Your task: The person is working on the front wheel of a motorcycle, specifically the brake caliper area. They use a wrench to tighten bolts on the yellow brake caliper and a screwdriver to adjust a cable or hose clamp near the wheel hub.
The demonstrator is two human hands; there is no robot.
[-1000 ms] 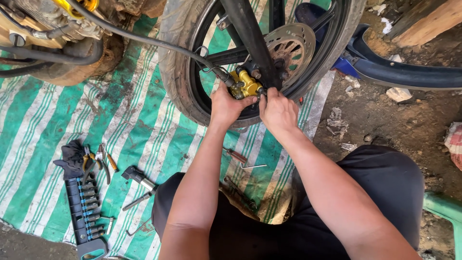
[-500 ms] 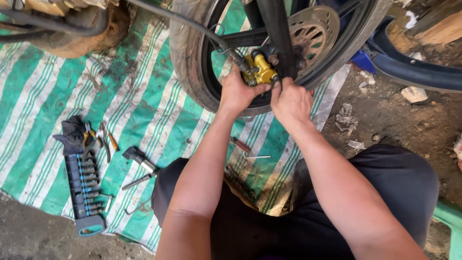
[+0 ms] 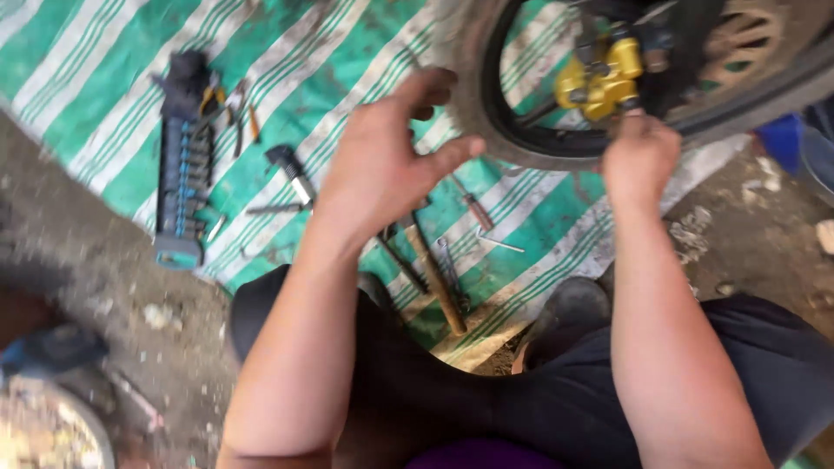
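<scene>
A motorcycle wheel with a black tyre (image 3: 460, 69) and a drilled brake disc (image 3: 738, 35) stands at the top of the head view. A yellow brake caliper (image 3: 599, 78) sits on it beside the fork. My right hand (image 3: 638, 156) reaches up from below, its fingers curled on the caliper's lower edge. My left hand (image 3: 382, 165) is off the wheel, in the air over the tarp with its fingers spread and nothing in it. Directly beneath it lie a wooden-handled hammer (image 3: 434, 278) and a screwdriver (image 3: 473, 208).
A green and white striped tarp (image 3: 104, 69) covers the ground. A blue-black socket rail (image 3: 182, 165) with pliers lies at the left, a ratchet-like tool (image 3: 291, 169) beside it. Bare dirt lies at the left and right, a blue object (image 3: 782, 139) at the right edge.
My left hand has let go of the caliper and swung left and down, opening over the tools. The view has moved closer and to the left. My right hand stays at the caliper.
</scene>
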